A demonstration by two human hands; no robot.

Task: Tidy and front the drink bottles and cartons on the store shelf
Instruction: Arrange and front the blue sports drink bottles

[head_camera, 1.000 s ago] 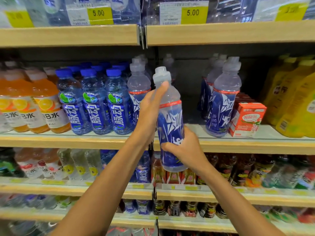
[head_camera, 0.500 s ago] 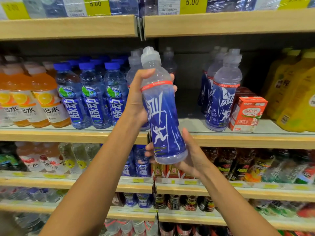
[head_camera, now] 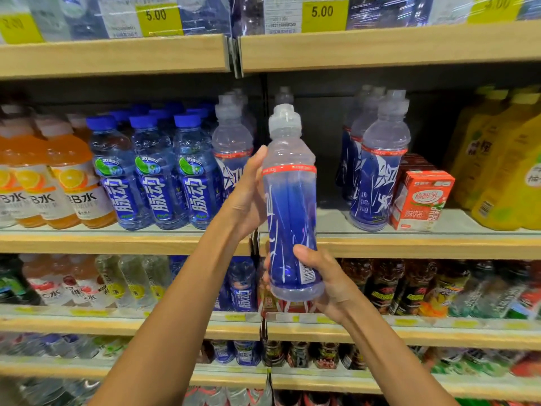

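Nearest to the camera, the right hand (head_camera: 332, 284) grips the bottom part of a blue sport bottle (head_camera: 289, 206), with the thumb on the front of the label and the fingers curled around the base. A little higher, the left hand (head_camera: 248, 194) holds the same bottle from its left side, just under the red ring. The thumb lies along the shoulder and the fingers go behind the bottle, where they are hidden. The bottle stands almost upright in the air, in front of the middle shelf (head_camera: 117, 241) and not resting on it. Its grey cap is at the top.

Behind it, the middle shelf shows a gap. At the left of this gap stands one bottle of the same kind (head_camera: 231, 153), and at the right a row of such bottles (head_camera: 377, 177) goes to the back. Just beside this row is a red carton (head_camera: 421, 200), and further right are the yellow bottles (head_camera: 503, 171). To the left are blue-capped bottles (head_camera: 155, 174), then orange drink bottles (head_camera: 67, 183). Above, yellow price tags (head_camera: 322, 13) show 5.00.
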